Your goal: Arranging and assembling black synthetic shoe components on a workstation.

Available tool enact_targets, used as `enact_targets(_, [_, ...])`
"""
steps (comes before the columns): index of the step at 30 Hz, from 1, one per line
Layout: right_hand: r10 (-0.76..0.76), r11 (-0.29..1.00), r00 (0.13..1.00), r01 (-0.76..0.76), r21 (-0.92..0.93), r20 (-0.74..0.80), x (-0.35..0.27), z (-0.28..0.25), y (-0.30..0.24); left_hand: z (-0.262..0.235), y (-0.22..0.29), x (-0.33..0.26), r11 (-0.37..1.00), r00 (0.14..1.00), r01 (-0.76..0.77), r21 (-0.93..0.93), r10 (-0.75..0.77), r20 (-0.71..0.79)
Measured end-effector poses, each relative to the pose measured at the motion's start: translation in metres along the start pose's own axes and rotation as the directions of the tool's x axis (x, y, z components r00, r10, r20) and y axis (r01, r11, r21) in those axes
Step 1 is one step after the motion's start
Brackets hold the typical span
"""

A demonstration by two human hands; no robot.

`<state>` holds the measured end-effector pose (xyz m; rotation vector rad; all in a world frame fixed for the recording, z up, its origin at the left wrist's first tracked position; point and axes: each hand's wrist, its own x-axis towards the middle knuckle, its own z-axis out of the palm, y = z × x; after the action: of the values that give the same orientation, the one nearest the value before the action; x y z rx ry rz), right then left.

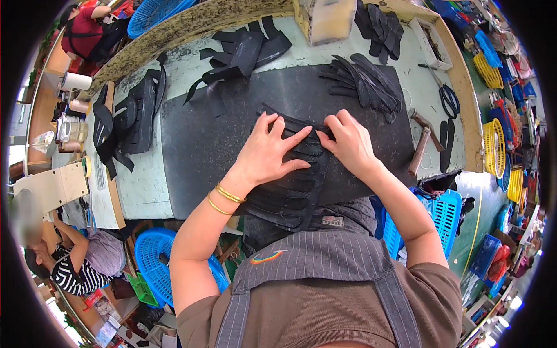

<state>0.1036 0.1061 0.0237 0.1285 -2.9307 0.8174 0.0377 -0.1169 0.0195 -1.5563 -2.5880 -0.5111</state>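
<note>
A black piece of several narrow curved straps (284,200) lies at the near edge of a dark work mat (200,142), and part of it hangs over my lap. My left hand (268,146) rests on its upper part, with the fingers apart and the index finger and thumb stretched toward the right. Close beside it, my right hand (350,145) pinches the upper right edge of the same piece between thumb and fingers. The fingertips partly hide the spot where they meet the material.
Black strap pieces lie in a left pile (139,113), a back pile (243,52) and a right pile (368,84). A hammer (423,142) and scissors (447,98) lie at the right. Blue baskets (154,261) flank me. A co-worker (87,261) sits at the left.
</note>
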Motion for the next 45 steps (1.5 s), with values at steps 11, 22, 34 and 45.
enact_targets(11, [-0.334,0.934,0.922,0.352,-0.065,0.198,0.015,-0.021,0.007,-0.004,0.010,-0.016,0.999,0.990,0.041,-0.001,-0.041,-0.133])
enact_targets(22, [-0.453,0.850,0.887,0.460,-0.257,0.089,0.039,0.058,-0.040,0.013,0.083,-0.121,0.992,0.999,0.026,0.123,-0.020,-0.048])
enact_targets(34, [-0.507,0.859,0.861,0.502,0.103,0.030,0.022,0.062,-0.060,0.016,0.081,-0.122,1.000,0.984,-0.004,-0.003,0.003,-0.180])
enact_targets(45, [0.109,0.816,0.887,-0.337,0.470,0.449,0.020,-0.010,-0.021,-0.009,0.087,-0.147,0.999,0.955,-0.047,0.009,0.048,-0.294])
